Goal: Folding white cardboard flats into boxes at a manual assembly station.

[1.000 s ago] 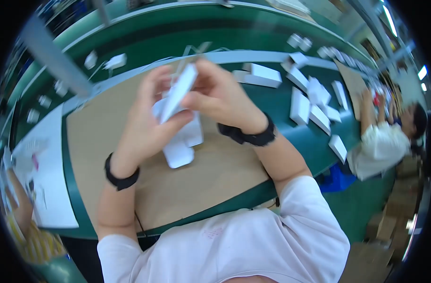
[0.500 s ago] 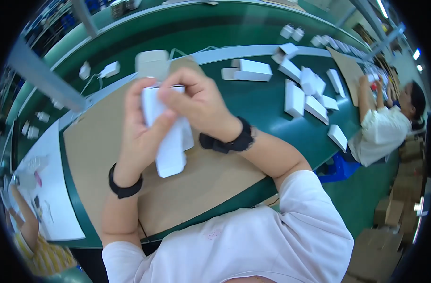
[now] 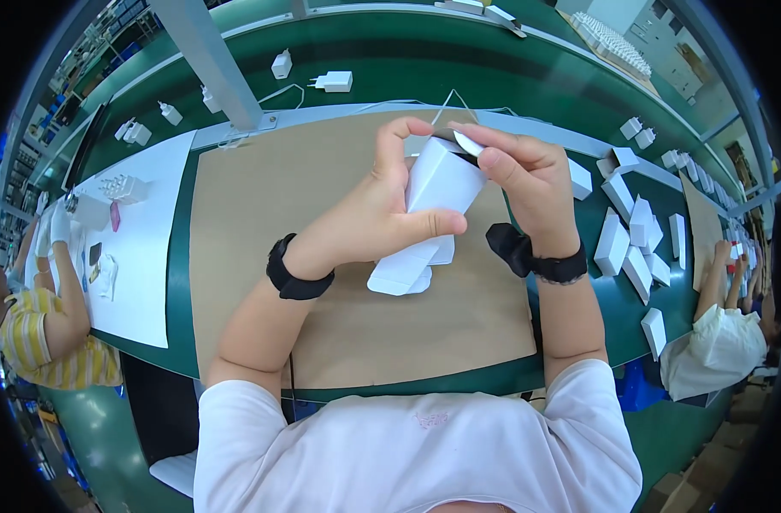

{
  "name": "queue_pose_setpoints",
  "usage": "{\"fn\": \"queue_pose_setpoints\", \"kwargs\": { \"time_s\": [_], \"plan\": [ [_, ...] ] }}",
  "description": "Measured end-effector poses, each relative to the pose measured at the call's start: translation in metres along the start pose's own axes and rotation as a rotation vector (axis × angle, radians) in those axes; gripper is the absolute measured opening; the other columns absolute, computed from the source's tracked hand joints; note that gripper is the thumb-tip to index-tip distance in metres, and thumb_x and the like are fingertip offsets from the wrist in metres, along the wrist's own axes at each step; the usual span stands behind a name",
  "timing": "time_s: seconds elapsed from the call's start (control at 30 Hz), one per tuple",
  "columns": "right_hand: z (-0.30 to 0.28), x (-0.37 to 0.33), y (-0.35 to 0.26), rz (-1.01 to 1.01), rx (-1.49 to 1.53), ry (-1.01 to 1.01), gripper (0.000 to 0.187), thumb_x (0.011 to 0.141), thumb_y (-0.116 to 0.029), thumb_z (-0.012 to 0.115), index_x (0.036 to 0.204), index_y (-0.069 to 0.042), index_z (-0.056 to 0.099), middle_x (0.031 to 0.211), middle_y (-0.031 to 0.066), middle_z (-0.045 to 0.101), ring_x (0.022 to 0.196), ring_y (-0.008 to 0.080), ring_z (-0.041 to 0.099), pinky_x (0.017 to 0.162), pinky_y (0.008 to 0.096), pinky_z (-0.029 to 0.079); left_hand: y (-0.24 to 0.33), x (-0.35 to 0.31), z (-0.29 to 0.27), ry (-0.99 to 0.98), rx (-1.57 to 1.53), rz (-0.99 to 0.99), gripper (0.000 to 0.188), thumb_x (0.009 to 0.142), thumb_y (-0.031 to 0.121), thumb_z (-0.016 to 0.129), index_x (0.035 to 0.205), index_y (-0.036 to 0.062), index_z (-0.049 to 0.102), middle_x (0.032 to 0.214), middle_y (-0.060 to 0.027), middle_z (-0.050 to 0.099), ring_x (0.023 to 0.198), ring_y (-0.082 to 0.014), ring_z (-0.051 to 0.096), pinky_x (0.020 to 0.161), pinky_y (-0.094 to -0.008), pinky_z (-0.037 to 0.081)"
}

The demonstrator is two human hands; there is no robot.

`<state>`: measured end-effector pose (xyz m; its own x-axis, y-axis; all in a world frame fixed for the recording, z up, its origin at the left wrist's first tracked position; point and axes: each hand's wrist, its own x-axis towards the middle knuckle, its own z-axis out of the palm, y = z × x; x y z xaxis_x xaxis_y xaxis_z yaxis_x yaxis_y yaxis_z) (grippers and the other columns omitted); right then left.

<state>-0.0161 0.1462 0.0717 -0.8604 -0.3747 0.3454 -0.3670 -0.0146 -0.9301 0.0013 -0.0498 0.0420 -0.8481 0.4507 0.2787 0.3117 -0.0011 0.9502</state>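
A small white cardboard box [image 3: 446,181] is held tilted in front of me, above the brown cardboard sheet. My left hand [image 3: 390,201] grips its body, with the thumb across the near face and the fingers behind it. At the far end, the fingers and thumb of my right hand [image 3: 527,175] pinch the end flap [image 3: 467,143], which is bent partly over the box. Loose flaps [image 3: 403,269] hang open at the near end. What lies inside the box is hidden.
The brown cardboard sheet [image 3: 365,329] covers the green table before me. Several white boxes [image 3: 613,244] lie at the right. White plug chargers [image 3: 333,81] stand on the far green surface, beyond a grey post [image 3: 206,60]. Co-workers sit left [image 3: 53,333] and right [image 3: 719,346].
My view has turned left, so the table things appear further right. The far end flap, upright before, is now bent down toward the box, with my right hand on it.
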Motion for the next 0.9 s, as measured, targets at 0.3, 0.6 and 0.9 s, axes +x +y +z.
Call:
{"fn": "queue_pose_setpoints", "kwargs": {
  "time_s": [0.3, 0.6, 0.9],
  "plan": [
    [-0.002, 0.000, 0.012, -0.076, 0.174, -0.096, 0.026, 0.084, -0.013, 0.063, 0.107, 0.000, 0.064, 0.102, 0.0086, 0.065, 0.090, 0.0144, 0.060, 0.080, 0.0247, 0.047, 0.007, 0.003, 0.003, -0.010, -0.011, -0.035, 0.087, 0.075, 0.034, 0.073, 0.128, 0.0044, 0.011, 0.105, -0.0233, 0.050, 0.092, -0.0254, 0.057, 0.077, -0.0331, 0.048],
    [-0.093, -0.011, -0.029, -0.279, -1.229, 0.621, 0.020, 0.080, -0.016, 0.065, 0.098, -0.009, 0.068, 0.111, 0.0088, 0.063, 0.099, 0.0199, 0.059, 0.087, 0.0310, 0.044, -0.006, 0.004, -0.017, 0.284, 1.097, 0.086, 0.076, 0.073, 0.035, 0.072, 0.126, -0.0040, 0.033, 0.097, -0.0255, 0.059, 0.088, -0.0359, 0.061, 0.077, -0.0387, 0.050],
    [-0.033, 0.004, 0.001, 0.192, -0.811, 0.106, 0.033, 0.077, -0.019, 0.068, 0.108, -0.008, 0.063, 0.099, 0.0121, 0.064, 0.074, 0.0132, 0.060, 0.070, 0.0252, 0.047, 0.005, 0.000, -0.018, 0.137, 0.948, -0.276, 0.071, 0.066, 0.020, 0.075, 0.122, -0.0056, 0.040, 0.090, -0.0229, 0.062, 0.082, -0.0340, 0.063, 0.073, -0.0362, 0.050]
  ]
}}
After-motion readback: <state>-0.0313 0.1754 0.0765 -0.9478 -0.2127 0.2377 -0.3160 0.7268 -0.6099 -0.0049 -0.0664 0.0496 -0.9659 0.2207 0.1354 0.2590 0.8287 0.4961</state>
